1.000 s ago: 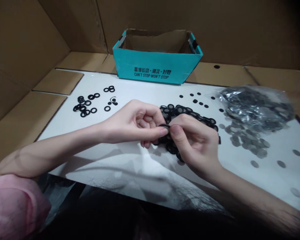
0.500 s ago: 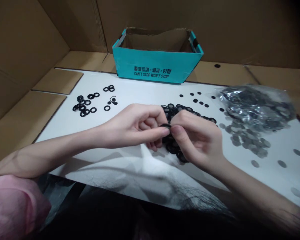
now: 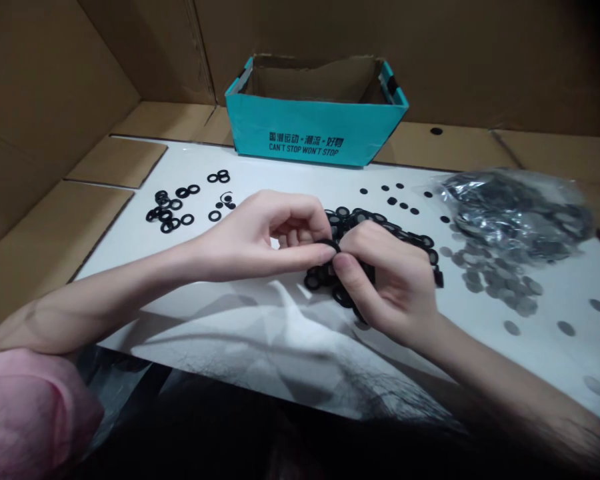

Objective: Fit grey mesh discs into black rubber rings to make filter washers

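Observation:
My left hand [image 3: 260,237] and my right hand [image 3: 387,280] meet over the middle of a white sheet [image 3: 260,313]. Both pinch one small black ring [image 3: 330,244] between thumbs and forefingers. Whether anything sits inside the ring is hidden by the fingers. Right behind and under the hands lies a heap of black rings [image 3: 375,230], some with grey centres. My remaining fingers are curled in.
A scatter of plain black rings [image 3: 173,207] lies at the left. A clear bag of grey discs [image 3: 515,213] rests at the right, with loose discs [image 3: 495,283] spilled before it. A teal cardboard box [image 3: 315,130] stands at the back. Brown cardboard walls surround the sheet.
Both hands have risen slightly and shifted a little toward the back, still pinching the ring together. Some rings below the left hand's fingers have come into view.

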Demonstrator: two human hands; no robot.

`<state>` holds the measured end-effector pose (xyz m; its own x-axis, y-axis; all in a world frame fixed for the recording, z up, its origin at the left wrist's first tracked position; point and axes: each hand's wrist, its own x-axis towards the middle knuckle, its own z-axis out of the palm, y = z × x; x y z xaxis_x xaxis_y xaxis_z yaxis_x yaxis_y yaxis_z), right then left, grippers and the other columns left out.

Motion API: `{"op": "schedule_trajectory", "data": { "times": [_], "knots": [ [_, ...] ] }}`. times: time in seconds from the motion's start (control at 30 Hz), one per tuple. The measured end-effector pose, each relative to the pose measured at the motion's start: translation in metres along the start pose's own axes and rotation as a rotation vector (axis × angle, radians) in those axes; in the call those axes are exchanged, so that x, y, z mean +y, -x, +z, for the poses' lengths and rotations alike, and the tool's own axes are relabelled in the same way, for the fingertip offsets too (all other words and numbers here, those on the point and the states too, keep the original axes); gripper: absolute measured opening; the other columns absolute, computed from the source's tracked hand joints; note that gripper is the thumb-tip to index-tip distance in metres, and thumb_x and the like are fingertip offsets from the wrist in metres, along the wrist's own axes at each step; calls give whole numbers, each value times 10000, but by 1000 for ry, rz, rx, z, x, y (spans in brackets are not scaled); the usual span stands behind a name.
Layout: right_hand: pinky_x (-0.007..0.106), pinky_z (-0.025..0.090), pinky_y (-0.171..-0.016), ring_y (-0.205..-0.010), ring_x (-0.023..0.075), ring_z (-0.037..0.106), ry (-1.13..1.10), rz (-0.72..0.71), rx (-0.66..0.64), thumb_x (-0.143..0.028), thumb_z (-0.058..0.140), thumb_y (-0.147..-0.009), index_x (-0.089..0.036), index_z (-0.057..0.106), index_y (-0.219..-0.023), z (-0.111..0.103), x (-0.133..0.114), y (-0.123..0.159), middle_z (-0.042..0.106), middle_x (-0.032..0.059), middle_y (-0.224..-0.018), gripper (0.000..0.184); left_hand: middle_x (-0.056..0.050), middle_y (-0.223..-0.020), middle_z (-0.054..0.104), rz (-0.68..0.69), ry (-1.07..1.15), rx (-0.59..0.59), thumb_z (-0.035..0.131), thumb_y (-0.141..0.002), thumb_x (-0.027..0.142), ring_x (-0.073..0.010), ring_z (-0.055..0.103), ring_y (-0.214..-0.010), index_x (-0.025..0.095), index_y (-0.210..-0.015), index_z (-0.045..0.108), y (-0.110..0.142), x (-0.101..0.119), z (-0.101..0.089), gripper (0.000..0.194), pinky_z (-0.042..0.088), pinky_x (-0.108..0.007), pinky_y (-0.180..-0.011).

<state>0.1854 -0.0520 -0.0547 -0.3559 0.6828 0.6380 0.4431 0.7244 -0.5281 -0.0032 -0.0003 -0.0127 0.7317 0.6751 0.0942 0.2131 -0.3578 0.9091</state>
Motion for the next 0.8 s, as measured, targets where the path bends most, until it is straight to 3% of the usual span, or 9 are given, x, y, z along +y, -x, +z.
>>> {"op": "schedule_trajectory", "data": {
  "times": [0.17, 0.43, 0.6, 0.8],
  "knots": [
    [294, 380, -579, -602, 123, 450, -5, 26, 19, -135, 500, -915, -204, 521, -760, 0, -1, 0, 519, 4, -632, 171, 21, -635, 625, -13, 46, -68, 601, -875, 173, -66, 615, -574, 128, -810, 566, 2, 0, 3, 86, 496, -151, -543],
    [290, 379, -542, -587, 126, 478, -101, 138, 94, -125, 518, -899, -212, 532, -722, 6, -9, 3, 517, 3, -613, 199, 26, -530, 616, -158, 170, -162, 674, -817, 180, -68, 600, -467, 126, -749, 551, 1, 2, -1, 150, 467, -132, -453],
    [312, 384, -590, -586, 133, 451, -32, 92, 64, -141, 512, -910, -217, 529, -744, 4, -6, 3, 511, 2, -605, 183, 20, -549, 615, -134, 141, -88, 684, -806, 166, -64, 596, -487, 103, -764, 594, 0, 2, 0, 117, 470, -134, -466],
    [309, 383, -602, -594, 128, 458, -2, 80, 26, -133, 493, -915, -216, 525, -769, 0, -4, 2, 511, -4, -621, 171, 17, -644, 618, 54, -57, 22, 664, -820, 155, -47, 565, -576, 110, -776, 621, 2, 2, 2, 77, 463, -126, -526]
  ]
}}
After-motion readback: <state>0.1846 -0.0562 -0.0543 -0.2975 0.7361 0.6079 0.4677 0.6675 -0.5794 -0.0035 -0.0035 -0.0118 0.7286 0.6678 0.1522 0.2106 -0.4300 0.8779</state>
